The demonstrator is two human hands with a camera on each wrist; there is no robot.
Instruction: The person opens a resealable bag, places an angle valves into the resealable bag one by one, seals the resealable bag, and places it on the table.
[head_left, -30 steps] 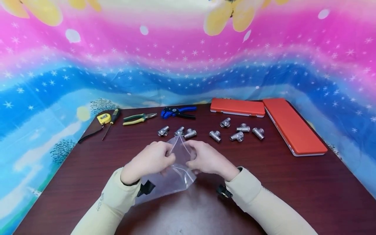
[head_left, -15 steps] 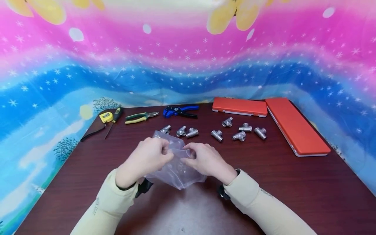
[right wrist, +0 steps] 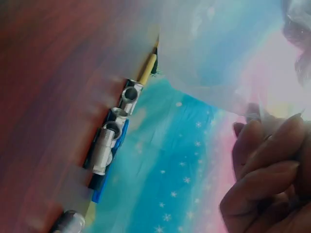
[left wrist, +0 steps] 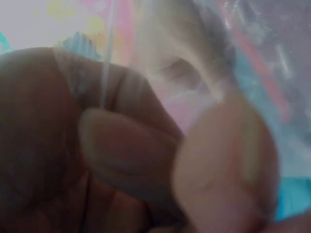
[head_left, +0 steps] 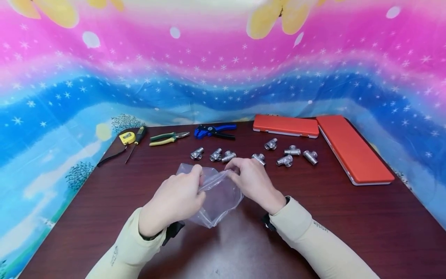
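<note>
Between the two hands hangs a clear plastic bag point(head_left: 221, 197), its mouth spread wide in the head view. My left hand point(head_left: 177, 195) pinches the bag's left side, thumb against curled fingers; close up, the left wrist view shows blurred film over the fingers. At the opposite side, my right hand point(head_left: 256, 184) pinches the upper edge with thumb and fingertips. In the right wrist view the film point(right wrist: 214, 53) spreads above the right hand's fingers point(right wrist: 267, 160). Beyond the hands lie several metal tee fittings point(head_left: 285, 160), one partly hidden behind the right hand.
Along the back of the table point(head_left: 331, 224) lie a yellow tape measure point(head_left: 127, 138), a screwdriver point(head_left: 140, 135), pliers point(head_left: 168, 138) and blue-black wire strippers point(head_left: 212, 131). Two red cases point(head_left: 285, 126) sit at the back right. A patterned cloth point(head_left: 223, 77) hangs behind.
The bag's mouth has gone from narrow to spread wide between the hands. My right hand has moved rightward and up with its edge; both hands keep their grip on the bag.
</note>
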